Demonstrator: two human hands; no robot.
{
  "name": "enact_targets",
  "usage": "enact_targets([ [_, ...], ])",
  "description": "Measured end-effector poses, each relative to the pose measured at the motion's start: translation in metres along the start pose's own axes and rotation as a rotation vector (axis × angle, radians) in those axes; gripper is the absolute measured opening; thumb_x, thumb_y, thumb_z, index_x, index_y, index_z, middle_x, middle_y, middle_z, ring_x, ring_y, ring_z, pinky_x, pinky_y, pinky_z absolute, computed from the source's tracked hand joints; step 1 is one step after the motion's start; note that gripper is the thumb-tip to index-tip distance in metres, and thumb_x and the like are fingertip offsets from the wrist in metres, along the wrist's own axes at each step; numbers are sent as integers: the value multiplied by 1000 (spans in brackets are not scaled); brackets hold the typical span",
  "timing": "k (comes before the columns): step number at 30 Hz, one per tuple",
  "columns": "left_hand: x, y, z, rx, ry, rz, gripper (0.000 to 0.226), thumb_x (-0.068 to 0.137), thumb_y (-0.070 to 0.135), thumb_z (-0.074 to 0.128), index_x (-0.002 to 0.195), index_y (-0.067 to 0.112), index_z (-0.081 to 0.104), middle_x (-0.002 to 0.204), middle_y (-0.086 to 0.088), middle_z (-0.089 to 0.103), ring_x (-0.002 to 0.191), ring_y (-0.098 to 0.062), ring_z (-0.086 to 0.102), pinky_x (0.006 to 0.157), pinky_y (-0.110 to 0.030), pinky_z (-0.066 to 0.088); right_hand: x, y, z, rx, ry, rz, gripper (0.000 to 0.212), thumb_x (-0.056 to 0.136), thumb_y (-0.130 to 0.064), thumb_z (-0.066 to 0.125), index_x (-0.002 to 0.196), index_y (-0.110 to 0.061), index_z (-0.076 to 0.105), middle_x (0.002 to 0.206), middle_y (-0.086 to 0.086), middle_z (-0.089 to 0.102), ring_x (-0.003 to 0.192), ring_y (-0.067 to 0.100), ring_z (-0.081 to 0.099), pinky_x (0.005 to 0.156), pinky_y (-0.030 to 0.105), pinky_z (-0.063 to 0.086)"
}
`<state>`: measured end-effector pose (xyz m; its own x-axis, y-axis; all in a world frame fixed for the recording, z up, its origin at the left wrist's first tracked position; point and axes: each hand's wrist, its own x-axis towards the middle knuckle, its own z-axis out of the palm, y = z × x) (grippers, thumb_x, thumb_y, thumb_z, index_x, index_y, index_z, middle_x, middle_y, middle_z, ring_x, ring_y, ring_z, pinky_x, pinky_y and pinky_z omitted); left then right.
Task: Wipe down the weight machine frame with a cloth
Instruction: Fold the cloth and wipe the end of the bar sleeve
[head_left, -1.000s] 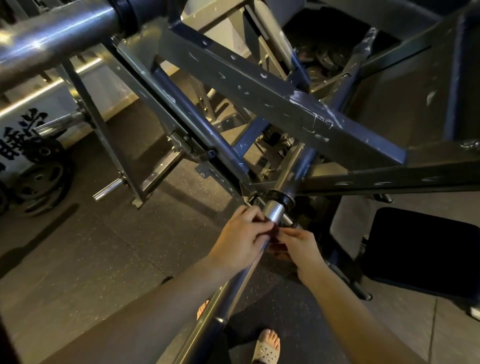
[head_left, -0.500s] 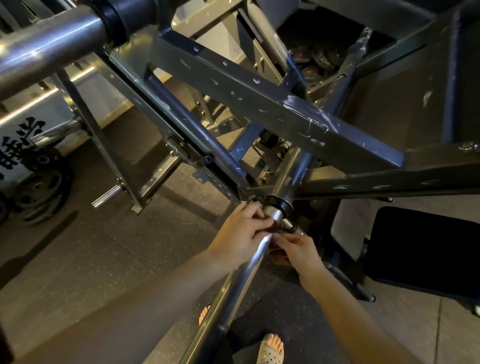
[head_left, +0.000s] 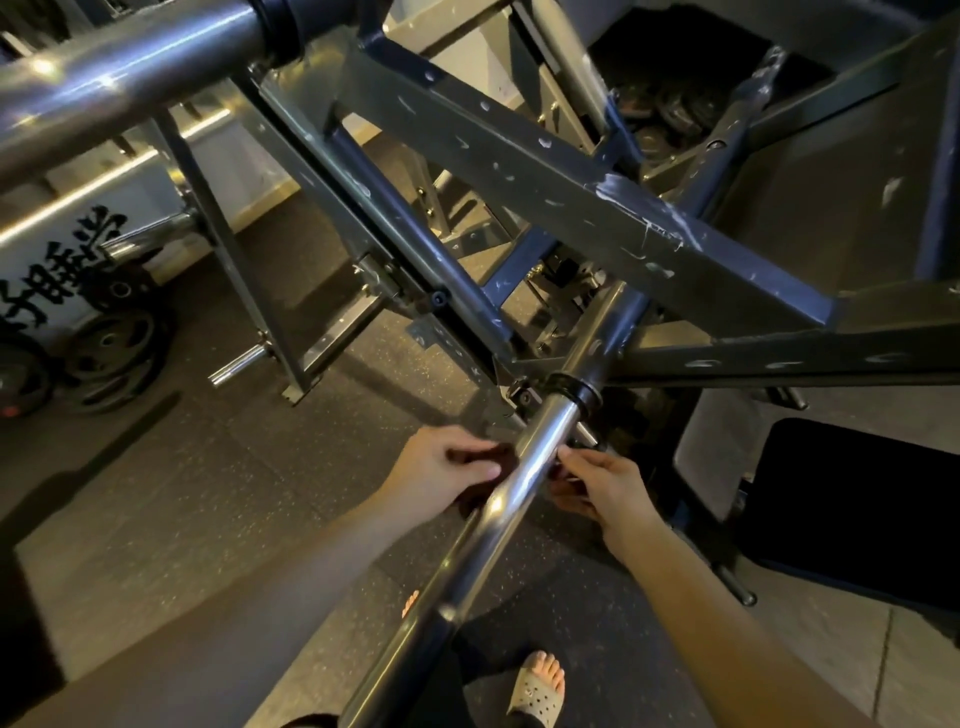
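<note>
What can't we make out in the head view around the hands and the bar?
- Cloth: only a dark patch under the left hand, too dim to confirm.
- Right hand: fingertips hidden behind the chrome bar; grip unclear.
- Bar's near end: cut off by the bottom edge.
- Black pad: cut off by the right edge.
</note>
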<state>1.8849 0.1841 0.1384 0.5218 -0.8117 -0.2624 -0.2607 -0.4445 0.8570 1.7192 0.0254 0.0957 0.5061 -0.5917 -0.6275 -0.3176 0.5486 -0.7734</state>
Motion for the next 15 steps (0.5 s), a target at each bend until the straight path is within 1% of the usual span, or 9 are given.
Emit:
enact_targets([
  [2, 24, 9, 13, -108, 71, -51, 29, 87, 14, 79, 116, 18, 77, 107, 4, 74, 100, -11, 72, 95, -38, 58, 0, 1, 4, 6, 22, 9, 20, 94, -27, 71, 104, -10, 76, 101, 12, 75, 93, 29, 73, 88, 47, 61],
  [4, 32, 10, 20, -207, 111, -82, 30, 87, 12, 80, 117, 17, 77, 109, 2, 76, 103, -13, 72, 99, -38, 57, 0, 3, 6, 7, 44, 3, 18, 95, -26, 71, 106, -12, 76, 100, 11, 76, 92, 28, 74, 88, 47, 61],
  [6, 15, 4, 18, -211, 109, -94, 31, 88, 11, 78, 118, 16, 77, 109, 1, 76, 103, -13, 72, 95, -27, 56, -4, 5, 6, 12, 41, 0, 15, 95, -22, 71, 107, -14, 76, 98, 9, 77, 93, 27, 75, 88, 46, 61],
  [7, 1, -1, 16, -202, 101, -109, 30, 88, 11, 78, 118, 15, 76, 108, 1, 76, 102, -12, 72, 89, -21, 55, -5, 7, 5, 24, 33, 3, 15, 95, -19, 71, 108, -13, 76, 97, 10, 77, 93, 28, 75, 88, 46, 61],
  [8, -15, -7, 12, -200, 92, -138, 29, 89, 11, 77, 118, 14, 77, 107, 0, 77, 101, -11, 71, 85, -18, 54, -7, 9, 5, 31, 26, 6, 15, 95, -18, 71, 108, -12, 75, 95, 11, 77, 92, 29, 75, 86, 45, 61],
  [9, -30, -14, 7, -215, 86, -180, 28, 89, 12, 77, 116, 15, 77, 106, 1, 77, 100, -11, 72, 84, -19, 53, -11, 11, 7, 27, 30, 9, 15, 95, -17, 71, 107, -10, 75, 92, 11, 77, 88, 29, 74, 82, 42, 61],
  [12, -63, -21, -11, -214, 1, -233, 24, 89, 13, 76, 113, 16, 78, 103, 3, 78, 101, -10, 72, 93, -26, 54, -32, 14, 20, -25, 120, -9, 9, 98, -15, 66, 101, -8, 72, 81, 8, 69, 72, 20, 63, 66, 32, 55],
  [13, -67, -18, -17, -191, -36, -227, 23, 89, 13, 76, 112, 16, 78, 103, 3, 78, 101, -10, 72, 91, -24, 53, -42, 14, 24, -41, 132, -27, 9, 98, -14, 64, 99, -8, 71, 80, 8, 67, 70, 18, 60, 64, 30, 52],
  [15, -66, -5, -28, -162, -61, -193, 21, 89, 12, 75, 109, 17, 78, 101, 3, 78, 98, -8, 73, 84, -18, 52, -61, 12, 32, -60, 92, -78, 13, 99, -14, 62, 96, -4, 70, 79, 10, 66, 66, 17, 59, 62, 29, 52],
])
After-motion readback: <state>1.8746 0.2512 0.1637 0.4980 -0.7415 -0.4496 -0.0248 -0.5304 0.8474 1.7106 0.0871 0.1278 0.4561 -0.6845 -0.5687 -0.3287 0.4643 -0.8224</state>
